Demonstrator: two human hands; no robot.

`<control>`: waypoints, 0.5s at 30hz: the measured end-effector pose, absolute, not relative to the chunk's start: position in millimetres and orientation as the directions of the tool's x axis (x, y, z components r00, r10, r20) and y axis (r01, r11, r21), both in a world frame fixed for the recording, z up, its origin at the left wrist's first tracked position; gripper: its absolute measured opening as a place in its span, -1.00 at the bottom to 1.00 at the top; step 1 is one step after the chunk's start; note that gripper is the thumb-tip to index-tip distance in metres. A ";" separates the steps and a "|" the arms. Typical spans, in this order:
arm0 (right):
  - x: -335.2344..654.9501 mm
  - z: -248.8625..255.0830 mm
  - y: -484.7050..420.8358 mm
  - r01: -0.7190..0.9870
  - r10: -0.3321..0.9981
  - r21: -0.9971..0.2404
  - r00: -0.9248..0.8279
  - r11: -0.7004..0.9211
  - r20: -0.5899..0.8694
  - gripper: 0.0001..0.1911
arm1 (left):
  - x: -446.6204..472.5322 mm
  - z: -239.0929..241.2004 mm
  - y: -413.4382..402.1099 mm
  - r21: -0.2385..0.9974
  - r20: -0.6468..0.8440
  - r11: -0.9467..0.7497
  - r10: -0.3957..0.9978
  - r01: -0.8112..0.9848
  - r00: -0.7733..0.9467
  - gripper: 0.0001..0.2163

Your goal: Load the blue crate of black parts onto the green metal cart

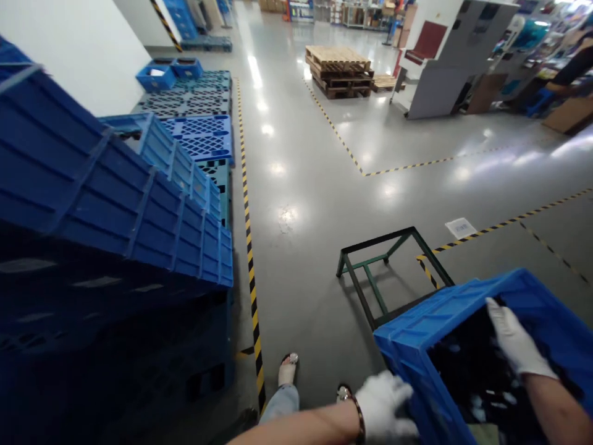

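A blue plastic crate point(445, 321) with dark contents sits at the lower right, tilted in the view. My left hand point(386, 405), in a white glove, is closed on the crate's near corner wall. My right hand point(514, 340), also gloved, hooks its fingers over the crate's far rim and grips it. A bracelet shows on my left wrist. My foot in a sandal point(288, 369) stands on the grey floor just left of the crate.
Stacked blue crates point(115, 204) on pallets fill the left side. A yellow-black floor stripe point(250, 259) runs beside them. A green metal frame point(384, 272) stands on the floor ahead of the crate. Wooden pallets point(340, 68) and a grey cabinet point(445, 68) lie farther off.
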State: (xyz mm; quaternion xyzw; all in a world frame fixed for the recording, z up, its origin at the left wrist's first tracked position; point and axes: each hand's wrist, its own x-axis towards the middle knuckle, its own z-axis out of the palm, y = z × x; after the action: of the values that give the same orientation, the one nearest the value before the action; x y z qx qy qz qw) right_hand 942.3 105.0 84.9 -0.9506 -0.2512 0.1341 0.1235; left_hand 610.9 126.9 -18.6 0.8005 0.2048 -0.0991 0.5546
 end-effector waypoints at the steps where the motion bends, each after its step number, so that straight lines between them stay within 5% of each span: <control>1: 920.4 81.8 113.3 0.405 0.512 -0.360 0.810 -0.841 -0.285 -0.15 | 607.2 -28.2 157.8 0.754 -0.367 -0.495 0.228 0.432 0.902 -0.32; 5: 815.5 64.7 118.5 0.453 0.570 -0.429 0.799 -0.781 -0.194 -0.22 | 608.0 -82.3 296.4 0.544 -0.418 -0.622 0.381 0.563 0.824 -0.18; 7: 769.1 40.6 104.8 0.515 0.527 -0.457 0.842 -0.725 0.113 -0.30 | 620.1 -113.9 352.8 0.474 -0.435 -0.669 0.388 0.573 0.812 -0.11; 8: 751.0 22.7 95.6 0.525 0.532 -0.491 0.835 -0.695 0.140 -0.34 | 627.5 -129.7 373.8 0.447 -0.447 -0.692 0.376 0.567 0.811 -0.07; 10: 729.0 -21.6 76.5 0.366 0.494 -0.600 0.867 -0.712 -0.057 -0.46 | 640.9 -160.1 400.6 0.403 -0.482 -0.731 0.342 0.551 0.807 -0.08; 12: 728.2 -67.7 61.6 -0.051 0.268 -0.606 0.866 -0.794 -0.423 -0.46 | 648.9 -186.7 409.9 0.371 -0.520 -0.757 0.310 0.537 0.796 -0.22; 15: 757.8 -119.1 56.3 -0.374 0.095 -0.627 0.806 -0.684 -0.584 -0.27 | 649.9 -214.2 404.5 0.351 -0.561 -0.774 0.277 0.527 0.780 -0.49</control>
State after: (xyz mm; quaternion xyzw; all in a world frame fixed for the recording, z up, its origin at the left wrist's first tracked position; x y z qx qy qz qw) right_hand 757.8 56.3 -119.1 -0.8669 0.0805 0.3007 0.3894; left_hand 649.9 404.5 -214.2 0.9090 0.2209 -0.2471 0.2529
